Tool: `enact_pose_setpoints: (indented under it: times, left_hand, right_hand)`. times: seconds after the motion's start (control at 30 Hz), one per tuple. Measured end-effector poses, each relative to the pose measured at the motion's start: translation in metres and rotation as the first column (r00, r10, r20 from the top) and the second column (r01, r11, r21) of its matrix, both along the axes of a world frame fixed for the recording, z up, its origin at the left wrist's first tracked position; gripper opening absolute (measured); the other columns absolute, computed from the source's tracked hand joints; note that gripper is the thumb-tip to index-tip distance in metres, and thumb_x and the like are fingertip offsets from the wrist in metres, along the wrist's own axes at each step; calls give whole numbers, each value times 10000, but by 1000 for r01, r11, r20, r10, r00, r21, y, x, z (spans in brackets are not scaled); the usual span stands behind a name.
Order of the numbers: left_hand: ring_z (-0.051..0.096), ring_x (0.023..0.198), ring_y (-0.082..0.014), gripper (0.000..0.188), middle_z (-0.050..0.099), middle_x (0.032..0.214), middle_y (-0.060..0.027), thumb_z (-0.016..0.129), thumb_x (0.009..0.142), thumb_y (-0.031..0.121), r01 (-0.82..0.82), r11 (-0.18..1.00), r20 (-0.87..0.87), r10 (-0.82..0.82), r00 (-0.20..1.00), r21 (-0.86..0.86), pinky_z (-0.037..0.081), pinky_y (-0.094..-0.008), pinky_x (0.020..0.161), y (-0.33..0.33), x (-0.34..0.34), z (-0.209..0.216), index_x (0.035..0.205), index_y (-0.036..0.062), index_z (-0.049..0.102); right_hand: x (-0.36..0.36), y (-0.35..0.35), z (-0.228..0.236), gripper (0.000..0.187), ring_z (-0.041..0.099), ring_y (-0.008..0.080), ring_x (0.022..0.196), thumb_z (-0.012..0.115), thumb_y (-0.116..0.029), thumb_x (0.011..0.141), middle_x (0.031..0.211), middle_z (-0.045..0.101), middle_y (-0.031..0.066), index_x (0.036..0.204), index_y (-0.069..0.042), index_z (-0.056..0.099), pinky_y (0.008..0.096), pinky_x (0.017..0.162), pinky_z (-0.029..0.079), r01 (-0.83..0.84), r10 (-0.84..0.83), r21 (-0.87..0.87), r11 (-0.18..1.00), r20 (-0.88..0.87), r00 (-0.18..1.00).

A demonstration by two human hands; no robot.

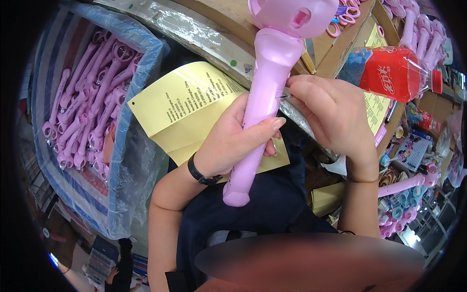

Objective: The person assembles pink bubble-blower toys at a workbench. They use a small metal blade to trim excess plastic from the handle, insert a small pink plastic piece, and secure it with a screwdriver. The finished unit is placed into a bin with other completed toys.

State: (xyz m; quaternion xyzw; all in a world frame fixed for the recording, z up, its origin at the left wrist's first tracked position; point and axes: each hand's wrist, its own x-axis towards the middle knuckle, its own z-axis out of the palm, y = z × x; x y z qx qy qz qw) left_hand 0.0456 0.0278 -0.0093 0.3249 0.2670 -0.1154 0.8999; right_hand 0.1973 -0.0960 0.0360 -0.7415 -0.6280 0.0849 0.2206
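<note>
A pink plastic toy wand (272,68) with a large rounded head stands tilted in front of me, its head at the top edge. My left hand (243,134) is wrapped round its handle, thumb across the front. The fingers of my right hand (331,109) are pinched together beside the handle's right side. A thin, dark, pointed tip shows between them and the wand; what it belongs to is hidden. Behind my left hand lies a creased yellow sheet of printed labels (175,97), partly covered by that hand and the wand.
On the left, a striped bag (116,180) lined with clear plastic holds several pink wands (92,92). A cardboard box edge (224,14) runs behind. To the right are a red-labelled bottle (391,73), pink-handled scissors (346,18), and more pink wands (424,36).
</note>
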Motion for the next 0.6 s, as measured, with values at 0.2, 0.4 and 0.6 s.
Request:
enact_pose_setpoints:
  times: [0.2,0.4,0.6]
  left_hand:
    - [615,619,-142,352,602,840,-91,627,880,191,-53,987,53,61,997,-151,521,-250,559,4,-3,-7,1111,10,433]
    - [655,650,-220,382,604,890,-156,528,932,221,-81,936,203,158,966,-342,561,-305,584,9,-6,-22,1204,-23,417]
    - [657,786,-267,548,567,960,-152,493,940,371,3,942,309,107,945,-334,579,-379,694,6,-20,-29,1297,-21,352]
  right_hand:
    - [-5,-19,-3,153,635,240,743,560,49,833,940,639,134,980,12,578,283,677,491,358,-331,82,930,-240,913]
    - [-6,-81,-5,100,626,294,752,623,-24,808,885,635,128,906,-34,608,337,658,501,577,-584,119,808,30,811]
    - [-1,-129,-25,104,616,312,761,632,-120,811,841,636,125,877,-41,644,379,669,490,660,-661,73,748,180,729]
